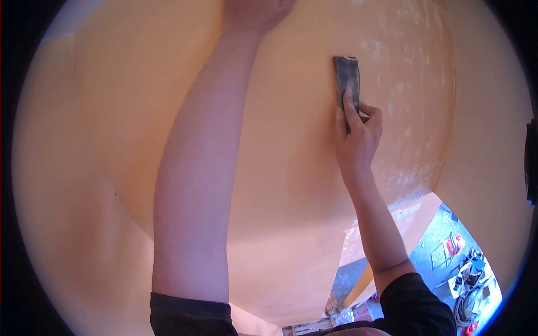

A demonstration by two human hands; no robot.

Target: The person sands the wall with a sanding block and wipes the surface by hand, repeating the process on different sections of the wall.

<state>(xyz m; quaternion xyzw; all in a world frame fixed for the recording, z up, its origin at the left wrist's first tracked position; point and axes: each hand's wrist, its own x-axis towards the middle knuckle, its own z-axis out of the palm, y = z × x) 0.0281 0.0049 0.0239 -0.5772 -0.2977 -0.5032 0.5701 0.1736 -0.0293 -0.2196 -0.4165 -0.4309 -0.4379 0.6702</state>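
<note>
My right hand [360, 129] grips a dark grey, dusty sanding block [347, 73], thumb along its near face and fingers bent around its lower end. The block is held upright against the peach-orange wall [291, 140]. To the right of it the wall carries pale, whitish scuffed patches [392, 106]. My left hand [258, 12] is raised at the top edge of the view, close to the same wall. Its fingers are cut off by the frame, so what they do is hidden.
A wall edge [453, 112] runs down on the right. Far below at lower right lies a floor [434, 232] with a red item [453, 244], coiled hose or cable [465, 308] and mixed clutter. A yellowish post or strip [358, 288] slants near my right forearm.
</note>
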